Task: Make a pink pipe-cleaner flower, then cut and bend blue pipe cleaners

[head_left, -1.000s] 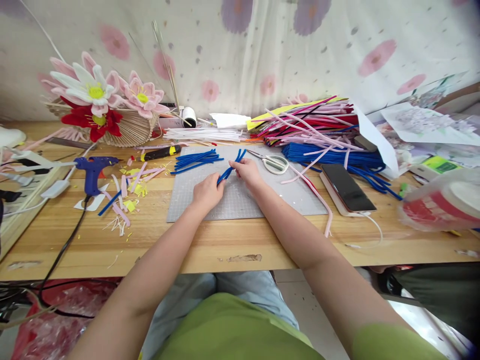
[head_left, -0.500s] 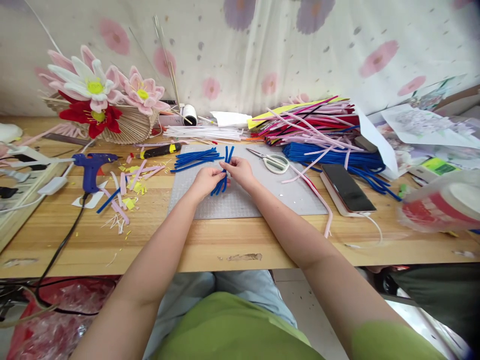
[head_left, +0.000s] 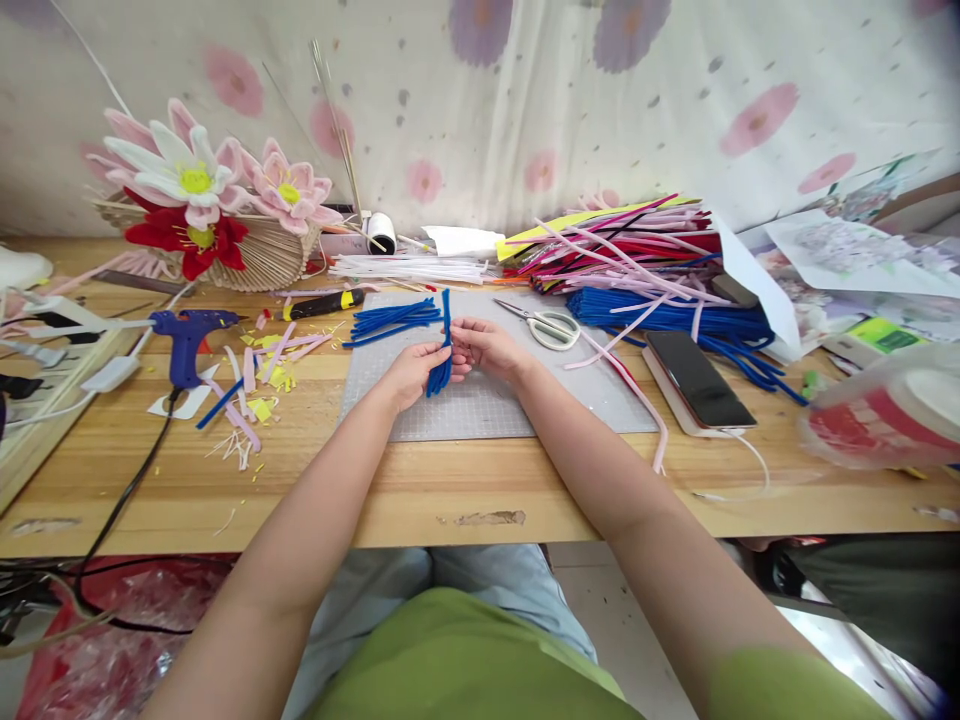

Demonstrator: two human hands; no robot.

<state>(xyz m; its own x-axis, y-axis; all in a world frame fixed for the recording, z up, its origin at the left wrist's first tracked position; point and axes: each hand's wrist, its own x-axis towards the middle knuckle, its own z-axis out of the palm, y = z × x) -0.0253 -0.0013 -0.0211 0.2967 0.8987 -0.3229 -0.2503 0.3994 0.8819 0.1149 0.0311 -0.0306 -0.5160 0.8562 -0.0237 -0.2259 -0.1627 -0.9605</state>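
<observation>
My left hand (head_left: 411,374) pinches a small bundle of short blue pipe cleaners (head_left: 439,378) between thumb and fingers, above a grey cutting mat (head_left: 487,410). One strand stands up taller than the rest. At the right side of this bundle is my right hand (head_left: 486,346), its fingers bent in and closed against the strands; the exact contact of the fingertips is partly hidden. Just behind the left hand lies a loose pile of cut blue pipe cleaners (head_left: 394,318). Scissors (head_left: 551,328) with pale handles rest on the mat to the right of my right hand.
A blue glue gun (head_left: 187,340) stands at left beside pink and yellow scraps (head_left: 266,375). Fuzzy flowers (head_left: 195,190) rise behind it. Blue stems (head_left: 660,312) and a colourful bundle (head_left: 615,245) lie back right, near a phone (head_left: 697,378) and a plastic cup (head_left: 892,410).
The splayed, crossing strands now sit closer together and more upright. My right hand has shifted slightly down and right from the bundle's upper part. My left hand keeps its hold.
</observation>
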